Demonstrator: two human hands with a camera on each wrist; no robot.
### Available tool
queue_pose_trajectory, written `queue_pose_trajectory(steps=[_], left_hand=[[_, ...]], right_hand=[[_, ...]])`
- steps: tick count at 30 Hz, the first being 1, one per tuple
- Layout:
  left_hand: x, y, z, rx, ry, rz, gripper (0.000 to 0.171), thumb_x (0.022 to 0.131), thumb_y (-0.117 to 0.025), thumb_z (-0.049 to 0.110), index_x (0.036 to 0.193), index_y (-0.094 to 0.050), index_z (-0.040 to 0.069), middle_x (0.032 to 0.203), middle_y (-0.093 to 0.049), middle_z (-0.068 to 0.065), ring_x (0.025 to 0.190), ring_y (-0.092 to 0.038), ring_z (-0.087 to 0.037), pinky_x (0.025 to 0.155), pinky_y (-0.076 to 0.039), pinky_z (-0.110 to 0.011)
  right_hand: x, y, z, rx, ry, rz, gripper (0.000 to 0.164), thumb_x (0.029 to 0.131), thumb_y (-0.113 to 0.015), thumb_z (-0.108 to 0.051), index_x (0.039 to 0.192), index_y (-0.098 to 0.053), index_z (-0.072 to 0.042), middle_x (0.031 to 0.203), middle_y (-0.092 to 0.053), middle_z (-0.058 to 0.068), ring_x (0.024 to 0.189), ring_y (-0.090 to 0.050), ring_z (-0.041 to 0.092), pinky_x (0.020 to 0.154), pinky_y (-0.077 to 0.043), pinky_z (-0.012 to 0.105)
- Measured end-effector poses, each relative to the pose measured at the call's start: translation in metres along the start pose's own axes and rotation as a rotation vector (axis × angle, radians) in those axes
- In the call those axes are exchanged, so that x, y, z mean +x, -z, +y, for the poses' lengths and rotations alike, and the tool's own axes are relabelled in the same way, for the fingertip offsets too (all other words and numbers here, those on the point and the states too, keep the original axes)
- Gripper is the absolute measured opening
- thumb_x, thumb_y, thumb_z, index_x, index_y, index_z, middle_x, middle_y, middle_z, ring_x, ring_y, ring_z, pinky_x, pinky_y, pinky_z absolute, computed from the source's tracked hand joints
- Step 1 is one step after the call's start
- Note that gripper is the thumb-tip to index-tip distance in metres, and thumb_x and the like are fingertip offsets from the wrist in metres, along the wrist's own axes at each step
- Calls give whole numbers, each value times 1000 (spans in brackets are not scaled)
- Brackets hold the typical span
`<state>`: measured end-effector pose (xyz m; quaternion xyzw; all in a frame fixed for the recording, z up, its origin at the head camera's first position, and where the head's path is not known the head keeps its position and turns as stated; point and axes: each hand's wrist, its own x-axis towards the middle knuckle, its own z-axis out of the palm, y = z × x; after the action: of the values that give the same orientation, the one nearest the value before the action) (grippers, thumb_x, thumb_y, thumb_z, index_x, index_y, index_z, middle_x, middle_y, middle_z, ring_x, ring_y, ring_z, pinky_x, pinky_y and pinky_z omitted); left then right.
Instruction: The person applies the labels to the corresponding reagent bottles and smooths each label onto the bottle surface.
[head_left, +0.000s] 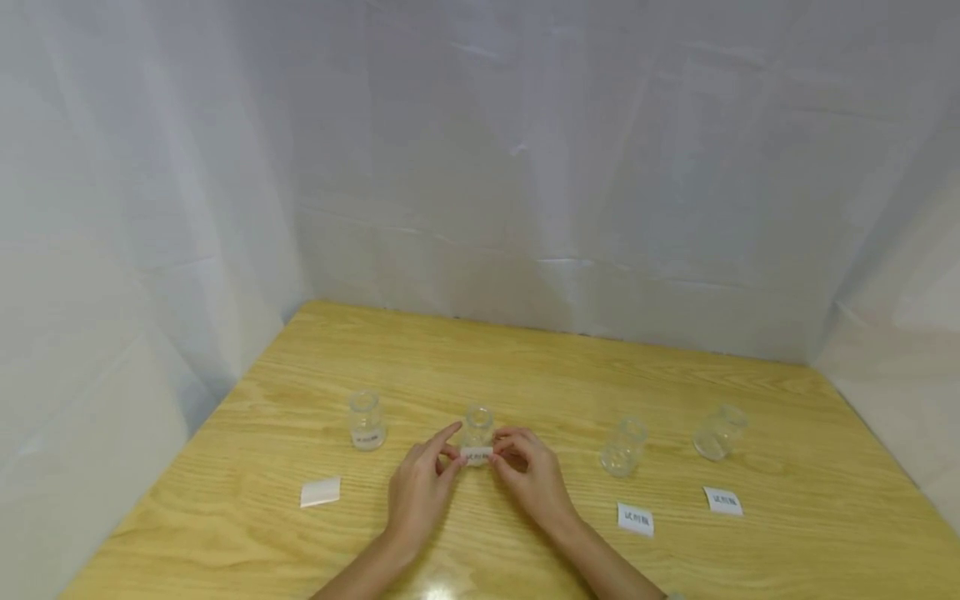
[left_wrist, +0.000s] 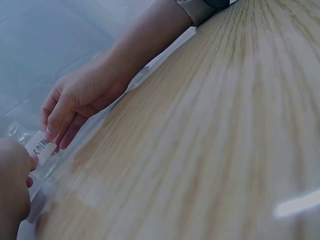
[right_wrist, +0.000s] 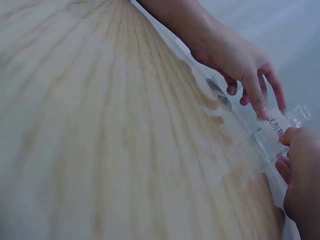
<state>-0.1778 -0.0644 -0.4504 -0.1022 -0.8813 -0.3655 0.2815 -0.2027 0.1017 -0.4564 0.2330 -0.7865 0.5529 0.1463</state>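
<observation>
Now both hands [head_left: 422,486] [head_left: 536,479] hold a label [head_left: 477,455] against a jar [head_left: 477,427], contents unclear.

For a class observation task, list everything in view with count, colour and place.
Leftmost jar: one, clear, left
Second jar: one, clear, centre
Third jar: one, clear, right
Rightmost jar: one, clear, far right
Jar label: one, white, on leftmost jar
Held label: one, white, at second jar's front
Loose labels: two, white, front right
Pale slip: one, white, front left
Table: one, yellow-brown, beneath
Sheeting: count unclear, whitish-grey, behind and at sides
Left hand: one, bare, held label's left end
Right hand: one, bare, its right end
Forearms: two, bare, front
Cuff: one, greyish, right forearm
</observation>
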Motion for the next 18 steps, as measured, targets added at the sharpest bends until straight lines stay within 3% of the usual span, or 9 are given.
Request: queue_pose_trajectory(steps=[8,18], left_hand=[[0,0,0,-9,15,-16,47,73,-77,9,117,-61,11,80,-64,6,57,-45,-2,44,-36,-17],[1,0,-2,-15,21,-22,45,74,-76,10,116,-61,12,80,-64,5,55,-45,-2,43,-36,-17]], right_hand=[[2,4,-35,28,-17,-2,9,77,-63,16,80,-60,8,101,-58,24,89,-60,35,75,-51,42],[2,3,-36,16,-11,7,8,77,-64,15,80,-60,8,99,-58,24,91,-59,37,77,-50,43]])
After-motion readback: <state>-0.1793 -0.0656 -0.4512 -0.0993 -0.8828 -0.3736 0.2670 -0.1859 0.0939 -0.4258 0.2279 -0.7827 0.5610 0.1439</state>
